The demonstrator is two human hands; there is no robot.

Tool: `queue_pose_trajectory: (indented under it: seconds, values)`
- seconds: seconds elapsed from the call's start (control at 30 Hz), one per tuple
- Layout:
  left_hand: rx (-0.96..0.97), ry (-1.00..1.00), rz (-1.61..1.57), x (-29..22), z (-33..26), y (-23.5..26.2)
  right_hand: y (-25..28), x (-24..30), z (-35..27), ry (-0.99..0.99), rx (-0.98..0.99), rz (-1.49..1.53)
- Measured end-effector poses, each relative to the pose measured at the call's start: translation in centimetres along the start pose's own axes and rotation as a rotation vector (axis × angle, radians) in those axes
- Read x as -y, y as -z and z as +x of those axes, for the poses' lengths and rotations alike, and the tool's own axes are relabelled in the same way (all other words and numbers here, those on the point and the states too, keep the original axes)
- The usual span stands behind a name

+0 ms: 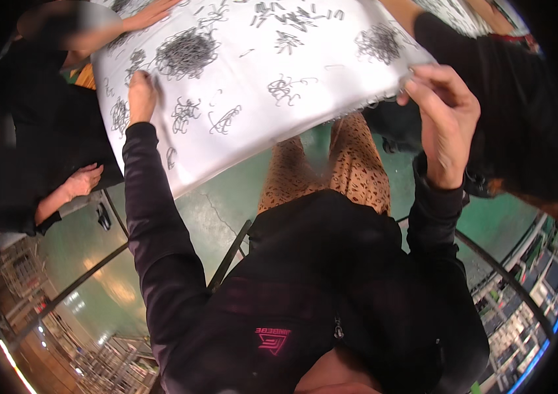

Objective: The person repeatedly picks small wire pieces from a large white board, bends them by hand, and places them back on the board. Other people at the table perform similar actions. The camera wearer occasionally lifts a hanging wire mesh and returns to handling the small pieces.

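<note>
My left hand (142, 98) reaches over the white tabletop (252, 59), its fingers closed at a small cluster of bent wire pieces (135, 60). What those fingers hold, if anything, is hidden. My right hand (448, 121) is raised at the table's right edge, thumb and forefinger pinched together. Something small and blurred shows at their tips; I cannot make out what. Between my hands lie a loose tangle of curved wire hooks (284, 89) and two smaller groups, one of hooks (187, 114) and one of longer bent wires (225, 121).
A dense heap of wire pieces (187, 54) lies farther back, another pile (379, 43) at right. Straighter pieces (292, 16) are spread at the far side. One person's hand (83, 180) is at left; another person's dark sleeve (449, 46) is at right.
</note>
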State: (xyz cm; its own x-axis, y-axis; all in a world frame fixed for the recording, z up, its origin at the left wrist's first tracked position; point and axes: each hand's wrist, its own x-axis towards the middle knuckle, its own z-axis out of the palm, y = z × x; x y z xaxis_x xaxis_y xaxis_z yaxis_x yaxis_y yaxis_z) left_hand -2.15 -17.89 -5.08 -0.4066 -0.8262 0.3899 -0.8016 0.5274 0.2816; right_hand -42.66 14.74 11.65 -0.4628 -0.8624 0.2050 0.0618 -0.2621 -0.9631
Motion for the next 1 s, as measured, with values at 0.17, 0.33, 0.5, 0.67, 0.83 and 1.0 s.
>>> queue_pose_trajectory:
  seconds: [0.17,0.33,0.5,0.67,0.83,1.0]
  values:
    - [-0.042,0.255,-0.412,-9.9,0.1,2.7,0.4,0.0,0.1,0.015,0.046,-0.034]
    - [-0.02,0.102,-1.181,-26.0,-2.3,5.6,0.2,-0.9,0.2,-0.046,0.076,-0.059]
    - [0.083,-0.054,-1.262,-35.5,-4.0,7.1,-0.6,-1.8,0.3,-0.071,0.041,-0.105]
    - [-0.031,-0.271,-0.878,-37.2,-3.6,6.0,-0.5,-2.3,-0.3,0.055,0.034,-0.123]
    - [-0.052,-0.223,-0.811,-37.4,-4.9,4.6,-0.8,-2.8,-0.8,0.028,-0.004,-0.311]
    - [-0.019,0.049,-0.969,-37.6,-6.9,3.7,-0.6,-3.1,-1.3,0.035,0.083,-0.394]
